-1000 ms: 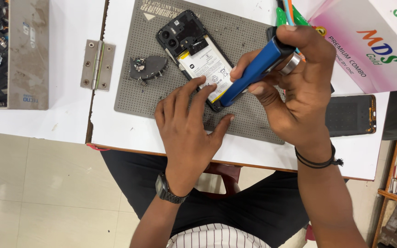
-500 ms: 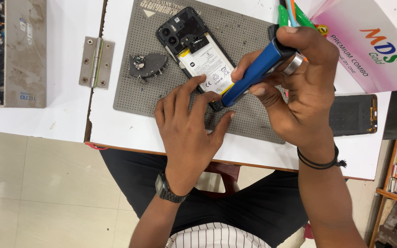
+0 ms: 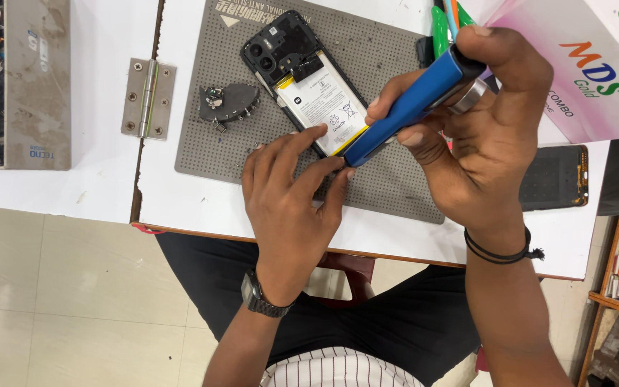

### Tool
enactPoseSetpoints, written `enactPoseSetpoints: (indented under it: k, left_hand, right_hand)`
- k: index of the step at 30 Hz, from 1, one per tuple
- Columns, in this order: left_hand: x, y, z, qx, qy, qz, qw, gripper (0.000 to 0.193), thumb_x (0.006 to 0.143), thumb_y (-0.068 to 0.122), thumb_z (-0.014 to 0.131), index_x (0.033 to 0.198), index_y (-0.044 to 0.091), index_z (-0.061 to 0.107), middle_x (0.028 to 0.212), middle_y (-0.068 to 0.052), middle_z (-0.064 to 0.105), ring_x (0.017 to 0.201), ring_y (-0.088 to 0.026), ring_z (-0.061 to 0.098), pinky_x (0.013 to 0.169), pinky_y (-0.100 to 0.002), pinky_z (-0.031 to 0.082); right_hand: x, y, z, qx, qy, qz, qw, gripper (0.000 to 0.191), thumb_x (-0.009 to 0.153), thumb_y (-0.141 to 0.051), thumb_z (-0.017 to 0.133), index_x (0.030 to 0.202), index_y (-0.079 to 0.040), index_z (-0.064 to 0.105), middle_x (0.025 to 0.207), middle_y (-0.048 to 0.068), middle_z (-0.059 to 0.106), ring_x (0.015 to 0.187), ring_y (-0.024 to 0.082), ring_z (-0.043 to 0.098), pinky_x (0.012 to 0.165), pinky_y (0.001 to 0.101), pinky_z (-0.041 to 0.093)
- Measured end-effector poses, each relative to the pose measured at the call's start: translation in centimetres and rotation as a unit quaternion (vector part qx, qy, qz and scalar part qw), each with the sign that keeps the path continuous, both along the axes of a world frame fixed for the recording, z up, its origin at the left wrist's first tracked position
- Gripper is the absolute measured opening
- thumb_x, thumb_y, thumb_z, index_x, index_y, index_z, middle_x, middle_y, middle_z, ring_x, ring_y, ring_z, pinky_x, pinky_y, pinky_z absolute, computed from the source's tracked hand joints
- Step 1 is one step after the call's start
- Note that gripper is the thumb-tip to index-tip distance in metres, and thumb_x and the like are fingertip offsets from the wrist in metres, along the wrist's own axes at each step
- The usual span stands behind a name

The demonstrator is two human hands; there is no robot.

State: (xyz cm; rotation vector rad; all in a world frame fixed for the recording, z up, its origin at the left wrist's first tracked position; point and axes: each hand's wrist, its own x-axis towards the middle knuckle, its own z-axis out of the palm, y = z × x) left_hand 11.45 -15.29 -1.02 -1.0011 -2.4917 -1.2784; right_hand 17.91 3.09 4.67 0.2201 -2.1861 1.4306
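Head view: right hand (image 3: 492, 136) grips blue screwdriver (image 3: 402, 111) over opened phone (image 3: 306, 86); left hand (image 3: 288, 193), unclenched, steadies it.

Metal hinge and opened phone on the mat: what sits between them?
In the head view, a small dark cover piece lies on the grey mat, between the metal hinge and the opened phone. It touches neither.

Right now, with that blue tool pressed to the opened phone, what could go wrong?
1. The blue cylindrical screwdriver in the right hand works right beside the white battery of the opened black phone; a slip might gouge it.
2. The left hand steadies the phone with fingertips close to the tip, so they could get jabbed.
3. Any small loosened part might roll off the grey dotted mat.
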Motion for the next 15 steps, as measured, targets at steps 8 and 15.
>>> enactPoseSetpoints:
  k: [8, 15]
  left_hand:
    - [-0.01, -0.57, 0.41, 0.078, -0.04, -0.009, 0.996, 0.009, 0.087, 0.014, 0.083, 0.095, 0.012, 0.079, 0.122, 0.002, 0.074, 0.114, -0.018, 0.066, 0.115, -0.044, 0.039]
    - [-0.42, -0.9, 0.45, 0.139, -0.09, -0.023, 0.986, 0.01, 0.088, 0.014, 0.084, 0.094, 0.01, 0.077, 0.116, 0.001, 0.077, 0.101, -0.014, 0.068, 0.1, -0.034, 0.045]
  right_hand:
    - [0.11, 0.61, 0.34, 0.019, 0.02, -0.017, 0.999, 0.074, 0.109, 0.014, 0.064, 0.16, -0.021, 0.022, 0.139, 0.003, 0.048, 0.104, 0.029, 0.071, 0.089, 0.037, 0.066]
    - [-0.34, -0.22, 0.24, 0.05, 0.064, -0.019, 0.996, 0.1, 0.094, 0.011, 0.077, 0.163, -0.024, 0.015, 0.154, -0.001, 0.035, 0.103, 0.034, 0.074, 0.086, 0.0392, 0.067]
